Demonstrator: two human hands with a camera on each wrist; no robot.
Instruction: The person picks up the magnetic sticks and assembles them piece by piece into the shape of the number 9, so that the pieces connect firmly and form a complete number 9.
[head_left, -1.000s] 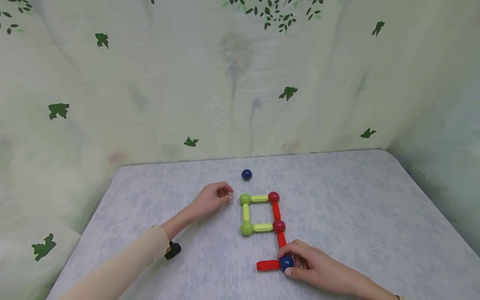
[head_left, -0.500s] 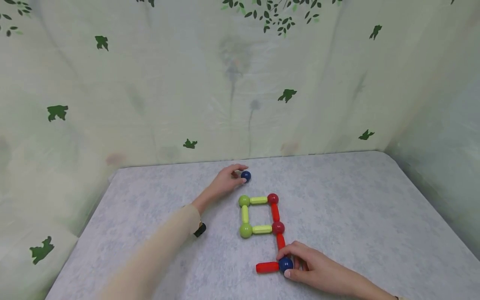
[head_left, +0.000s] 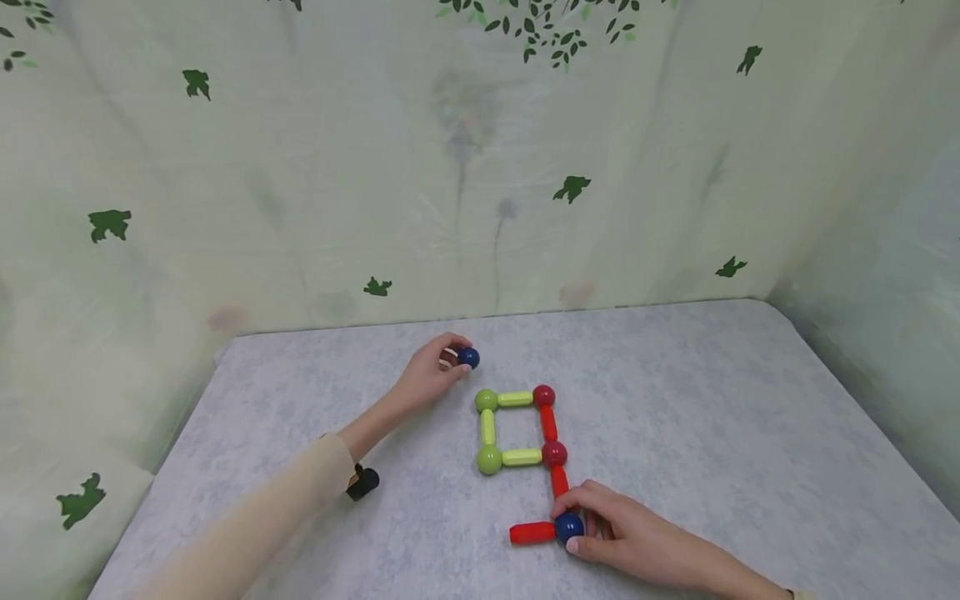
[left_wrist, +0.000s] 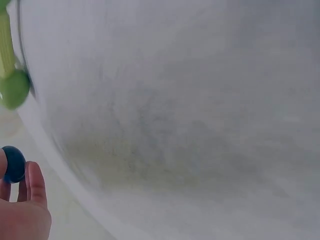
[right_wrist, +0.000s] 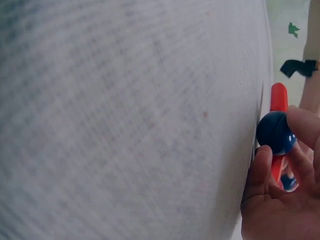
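Between thumb and fingers, my left hand (head_left: 426,377) pinches a dark blue ball (head_left: 468,358) near the back of the table; the left wrist view shows the same blue ball (left_wrist: 14,164) at its left edge. My right hand (head_left: 637,537) grips a second blue ball (head_left: 569,528) at the front. A red stick (head_left: 532,533) points left from that ball. Another red stick (head_left: 559,481) runs from it up to a red ball (head_left: 554,453). Above lies a square of yellow-green sticks, a red stick (head_left: 549,423), two green balls (head_left: 489,459) and a further red ball (head_left: 543,396).
The pieces lie on a grey mottled table (head_left: 675,417). A pale curtain (head_left: 322,167) with green bird and leaf prints hangs behind it and along both sides. A black device (head_left: 363,482) is strapped at the left wrist.
My left hand reached the far blue ball, took hold of it and drew it a little to the left. The right hand has stayed on its ball.
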